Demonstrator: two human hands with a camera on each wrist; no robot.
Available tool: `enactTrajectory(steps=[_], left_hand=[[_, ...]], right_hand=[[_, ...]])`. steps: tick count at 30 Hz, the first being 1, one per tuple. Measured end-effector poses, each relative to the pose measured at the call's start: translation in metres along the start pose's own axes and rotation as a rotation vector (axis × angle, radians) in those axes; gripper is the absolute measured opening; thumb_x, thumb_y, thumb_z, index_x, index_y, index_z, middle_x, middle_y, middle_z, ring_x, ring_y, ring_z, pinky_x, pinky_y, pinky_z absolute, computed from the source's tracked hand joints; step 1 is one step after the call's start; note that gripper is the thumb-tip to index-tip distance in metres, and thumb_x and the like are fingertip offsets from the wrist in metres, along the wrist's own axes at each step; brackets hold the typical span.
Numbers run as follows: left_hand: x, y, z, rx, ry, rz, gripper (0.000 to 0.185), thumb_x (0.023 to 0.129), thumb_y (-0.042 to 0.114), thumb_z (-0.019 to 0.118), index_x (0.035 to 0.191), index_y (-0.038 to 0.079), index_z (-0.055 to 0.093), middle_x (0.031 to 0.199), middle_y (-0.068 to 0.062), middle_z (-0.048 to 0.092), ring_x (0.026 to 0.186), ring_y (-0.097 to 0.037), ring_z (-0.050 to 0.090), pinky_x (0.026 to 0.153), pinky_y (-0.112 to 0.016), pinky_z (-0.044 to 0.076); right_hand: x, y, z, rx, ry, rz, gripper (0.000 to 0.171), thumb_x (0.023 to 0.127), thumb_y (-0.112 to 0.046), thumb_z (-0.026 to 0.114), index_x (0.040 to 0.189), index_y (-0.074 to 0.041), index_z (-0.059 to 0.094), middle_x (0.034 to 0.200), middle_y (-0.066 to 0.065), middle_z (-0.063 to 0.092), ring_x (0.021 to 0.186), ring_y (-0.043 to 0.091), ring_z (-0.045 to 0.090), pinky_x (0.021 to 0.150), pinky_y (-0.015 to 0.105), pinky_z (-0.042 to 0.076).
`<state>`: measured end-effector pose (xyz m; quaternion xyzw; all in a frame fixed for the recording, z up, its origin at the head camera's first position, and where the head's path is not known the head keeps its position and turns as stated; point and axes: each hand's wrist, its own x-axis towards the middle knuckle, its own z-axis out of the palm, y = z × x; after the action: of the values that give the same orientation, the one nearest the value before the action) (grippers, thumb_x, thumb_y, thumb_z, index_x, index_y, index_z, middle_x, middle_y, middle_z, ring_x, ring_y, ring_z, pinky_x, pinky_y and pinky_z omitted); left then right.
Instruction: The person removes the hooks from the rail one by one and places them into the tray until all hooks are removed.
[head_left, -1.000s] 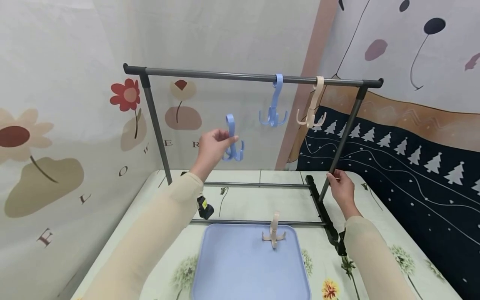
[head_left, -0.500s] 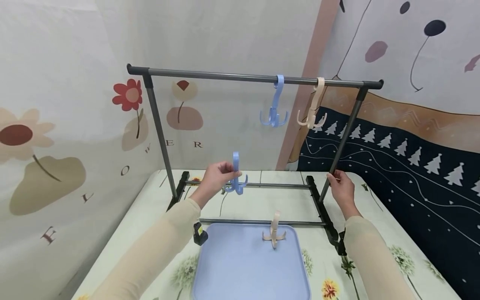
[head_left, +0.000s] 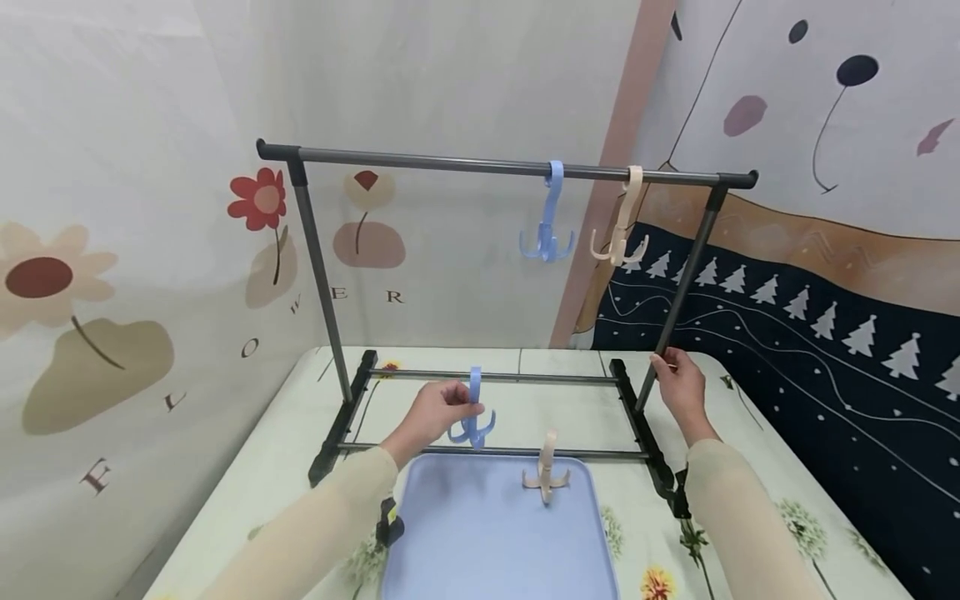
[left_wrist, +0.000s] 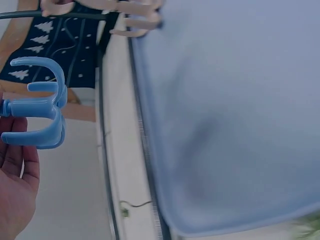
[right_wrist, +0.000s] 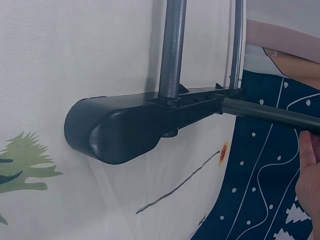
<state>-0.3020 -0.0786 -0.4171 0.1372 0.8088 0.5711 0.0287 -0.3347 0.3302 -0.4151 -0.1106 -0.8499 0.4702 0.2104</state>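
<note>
My left hand pinches a blue multi-pronged hook by its stem, just above the far edge of the blue tray. In the left wrist view the blue hook lies against my left palm, prongs toward the tray. A beige hook stands on the tray's far side. My right hand grips the right upright post of the grey rack low down. On the top rail hang another blue hook and a beige hook.
The rack's black feet and lower cross bars sit on the floral tabletop, with the right foot close in the right wrist view. Patterned cloth walls close in at the back and sides.
My left hand has brought the blue hook down from just below rail height to just above the tray's far edge. The right hand has stayed on the post.
</note>
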Motion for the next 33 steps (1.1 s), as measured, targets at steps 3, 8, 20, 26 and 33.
enactTrajectory(steps=[3,8,20,26,33], left_hand=[[-0.006,-0.010,0.005,0.049,-0.012,0.002,0.015,0.086,0.020,0.079,0.088,0.010,0.069,0.083,0.001,0.068,0.080,-0.016,0.062,0.078,-0.035,0.052],[-0.012,-0.022,0.010,0.101,-0.043,-0.004,0.016,0.085,0.020,0.080,0.087,0.010,0.069,0.082,0.003,0.067,0.078,-0.014,0.060,0.074,-0.033,0.052],[-0.016,-0.046,0.019,0.111,-0.131,0.041,0.014,0.084,0.014,0.081,0.083,0.008,0.068,0.077,0.005,0.067,0.073,-0.011,0.059,0.070,-0.029,0.049],[-0.017,-0.051,0.018,0.098,-0.184,0.064,0.014,0.083,0.010,0.081,0.084,0.006,0.068,0.078,0.003,0.068,0.074,-0.010,0.060,0.072,-0.027,0.050],[-0.017,-0.054,0.017,0.130,-0.249,0.051,0.013,0.084,0.012,0.080,0.085,0.008,0.068,0.079,0.004,0.068,0.075,-0.010,0.060,0.072,-0.027,0.049]], right_hand=[[-0.001,0.001,0.001,-0.004,0.000,-0.007,0.042,0.106,-0.032,0.048,0.131,0.002,0.052,0.128,0.024,0.057,0.115,0.038,0.058,0.096,0.050,0.046],[0.001,0.001,0.002,-0.008,-0.001,-0.005,0.043,0.105,-0.036,0.048,0.129,0.000,0.053,0.129,0.022,0.057,0.113,0.037,0.058,0.094,0.050,0.046],[-0.001,0.002,0.001,-0.017,0.005,-0.002,0.040,0.106,-0.032,0.048,0.129,0.001,0.053,0.128,0.023,0.058,0.112,0.037,0.059,0.094,0.049,0.046],[-0.001,0.001,0.002,-0.009,-0.004,0.003,0.042,0.106,-0.033,0.049,0.131,0.001,0.052,0.128,0.023,0.057,0.114,0.038,0.058,0.095,0.050,0.046],[0.000,0.001,0.001,-0.010,0.001,0.013,0.043,0.105,-0.033,0.049,0.131,0.001,0.052,0.130,0.023,0.057,0.117,0.038,0.057,0.097,0.050,0.046]])
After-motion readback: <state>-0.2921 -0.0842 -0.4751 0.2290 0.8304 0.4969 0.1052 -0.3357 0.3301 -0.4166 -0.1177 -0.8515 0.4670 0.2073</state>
